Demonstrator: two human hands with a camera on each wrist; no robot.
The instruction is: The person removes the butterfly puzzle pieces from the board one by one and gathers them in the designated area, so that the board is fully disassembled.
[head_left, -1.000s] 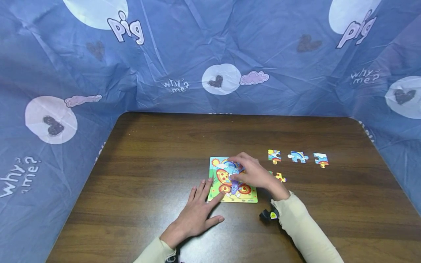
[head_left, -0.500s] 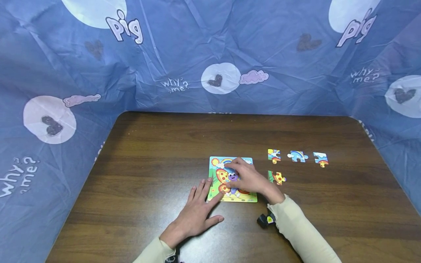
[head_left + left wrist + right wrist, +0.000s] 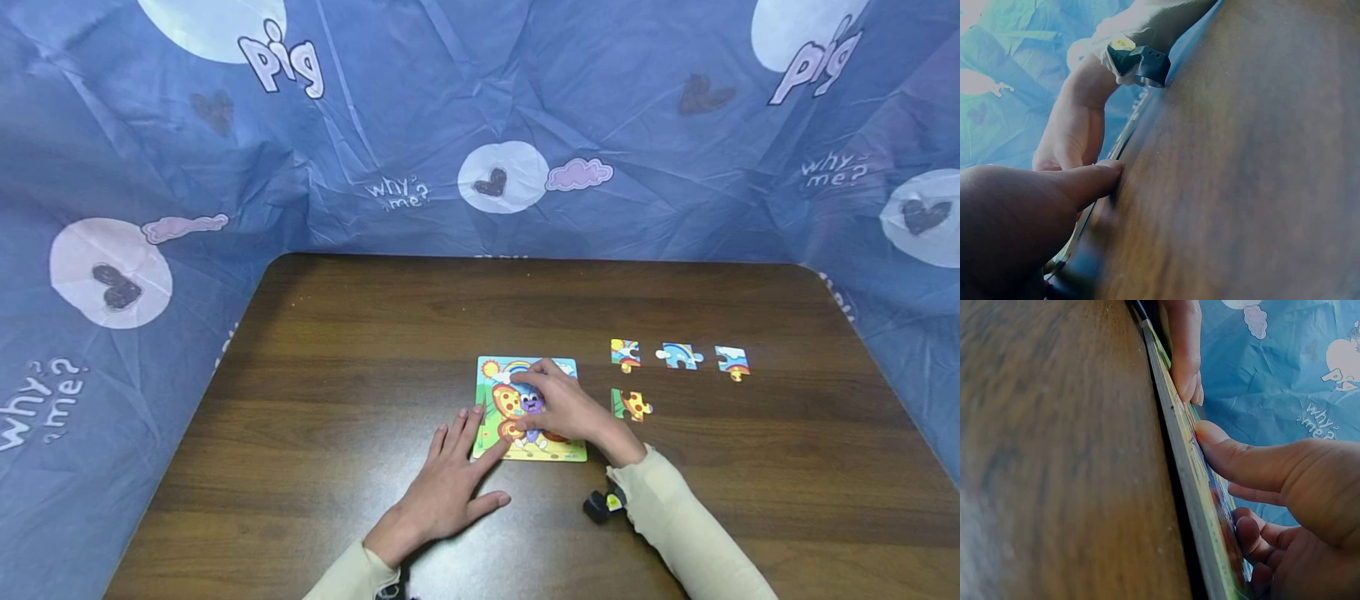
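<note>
A square butterfly jigsaw puzzle [image 3: 566, 454] in a flat tray lies on the brown table. My left hand [image 3: 442, 492] rests at its lower left, fingers spread, with fingertips on the tray's left edge and lower corner. My right hand [image 3: 573, 408] reaches over the puzzle from the right. Its thumb and index fingertips, set apart, touch the picture on either side of the purple butterfly face [image 3: 532, 402]. In the right wrist view the right thumb [image 3: 1235, 453] presses on the board and the other fingers bend toward its surface. The palm hides the puzzle's right part.
Right of the tray lie loose jigsaw pieces: a sun piece [image 3: 625, 353], a rainbow piece [image 3: 679, 357], a cloud piece [image 3: 732, 360] and, nearer, a red-spotted wing piece [image 3: 632, 405]. A blue printed sheet [image 3: 420, 108] hangs around the table's back and sides.
My right hand has shifted left and slightly downward over the puzzle, from its upper right to the butterfly's face, uncovering the wing piece. My left hand and the loose pieces have stayed put.
</note>
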